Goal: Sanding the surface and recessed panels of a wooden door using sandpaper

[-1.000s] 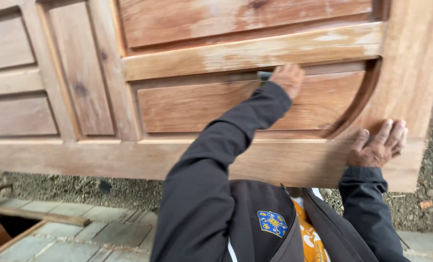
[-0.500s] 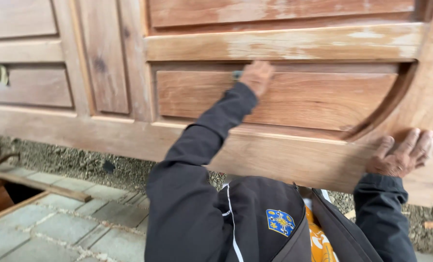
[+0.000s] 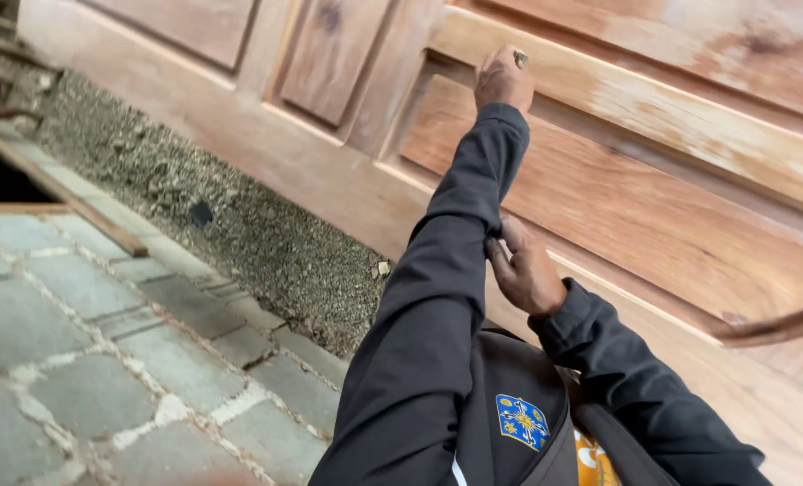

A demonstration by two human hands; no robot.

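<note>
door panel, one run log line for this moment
left hand: fist on small tool, on door groove | right hand: touching left sleeve | ground: gravel, pavers

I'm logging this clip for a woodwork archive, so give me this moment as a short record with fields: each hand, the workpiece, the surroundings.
left hand: left hand raised against the wooden door, closed around a small tool whose kind cannot be told, at the groove above a raised panel
right hand: right hand at the left forearm, fingers on the dark sleeve
workpiece: panelled, unfinished reddish-brown wood, pale patches on the rail, curved moulding at right
ground: grey paving stones, gravel strip along the door
other: wooden batten lying at left
</note>
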